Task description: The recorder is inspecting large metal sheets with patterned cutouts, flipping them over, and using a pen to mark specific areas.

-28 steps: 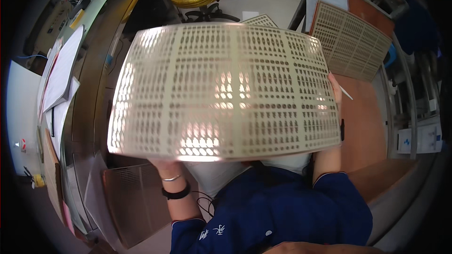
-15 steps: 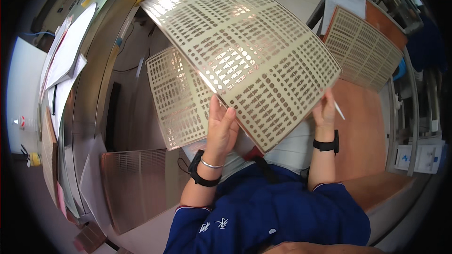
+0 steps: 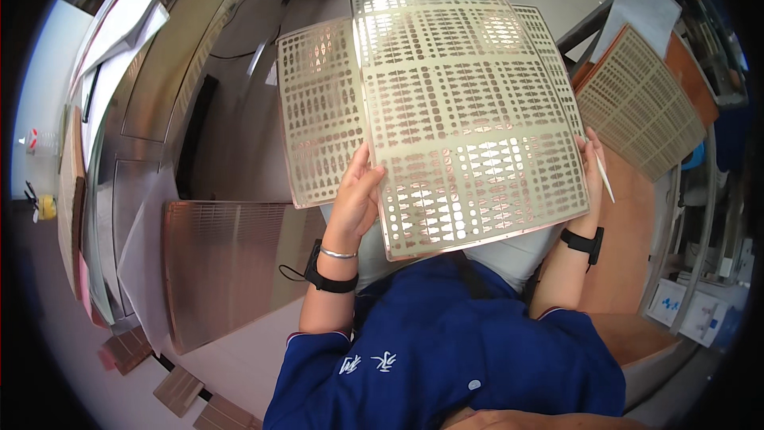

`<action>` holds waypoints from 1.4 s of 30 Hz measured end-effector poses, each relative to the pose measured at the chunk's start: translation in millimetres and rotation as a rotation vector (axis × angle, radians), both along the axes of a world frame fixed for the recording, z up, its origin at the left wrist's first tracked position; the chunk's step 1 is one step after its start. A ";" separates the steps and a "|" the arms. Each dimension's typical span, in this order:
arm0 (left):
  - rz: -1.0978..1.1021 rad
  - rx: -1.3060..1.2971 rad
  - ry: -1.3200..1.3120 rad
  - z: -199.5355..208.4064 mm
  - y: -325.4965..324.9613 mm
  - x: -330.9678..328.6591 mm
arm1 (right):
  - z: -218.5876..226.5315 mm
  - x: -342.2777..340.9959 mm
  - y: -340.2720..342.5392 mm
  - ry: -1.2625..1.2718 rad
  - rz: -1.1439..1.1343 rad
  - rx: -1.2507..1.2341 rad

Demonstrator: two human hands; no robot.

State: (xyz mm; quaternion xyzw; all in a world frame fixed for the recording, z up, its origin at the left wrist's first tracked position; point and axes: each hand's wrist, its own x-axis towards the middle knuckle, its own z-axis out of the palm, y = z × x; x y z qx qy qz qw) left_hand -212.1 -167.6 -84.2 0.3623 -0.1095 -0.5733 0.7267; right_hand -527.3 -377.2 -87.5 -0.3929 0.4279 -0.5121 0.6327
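A large, thin circuit board panel (image 3: pixel 477 111), pale greenish cream with rows of shiny coppery shapes, is held up over my lap. My left hand (image 3: pixel 356 195) grips its left edge, thumb on the face. Around the right edge closes my right hand (image 3: pixel 590 171), its fingers partly hidden behind the panel. A slim white pointed stick (image 3: pixel 606 179) juts out from that same hand. Behind the held panel, a second similar panel (image 3: pixel 314 111) shows on the left, mostly covered. Another patterned edge (image 3: pixel 549 40) peeks out at the upper right.
More patterned panels (image 3: pixel 641 95) lean at the right by a white sheet (image 3: pixel 637 12), above a brown board surface (image 3: pixel 613 263). A coppery panel (image 3: pixel 231 271) stands at lower left. Papers (image 3: pixel 119 40) lie along the metal cabinet (image 3: pixel 151 123) on the left.
The held panel has turned from a slant to nearly straight, its lower edge now facing me. Both hands keep their grip, the right one lower on the picture's right side. The view has shifted slightly.
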 end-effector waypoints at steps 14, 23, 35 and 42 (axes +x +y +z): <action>0.120 0.167 -0.155 -18.4 -3.9 -16.3 | 21.4 17.5 14.1 0.006 0.072 0.023; 0.107 0.171 -0.164 -23.2 0.4 -14.8 | 40.7 24.1 20.5 -0.033 0.088 -0.028; 0.153 0.140 -0.213 -9.9 3.7 -15.4 | 46.1 25.2 25.6 -0.061 0.020 -0.055; 0.187 0.156 -0.266 -1.9 8.1 -13.3 | 60.7 32.7 32.9 -0.113 0.011 -0.081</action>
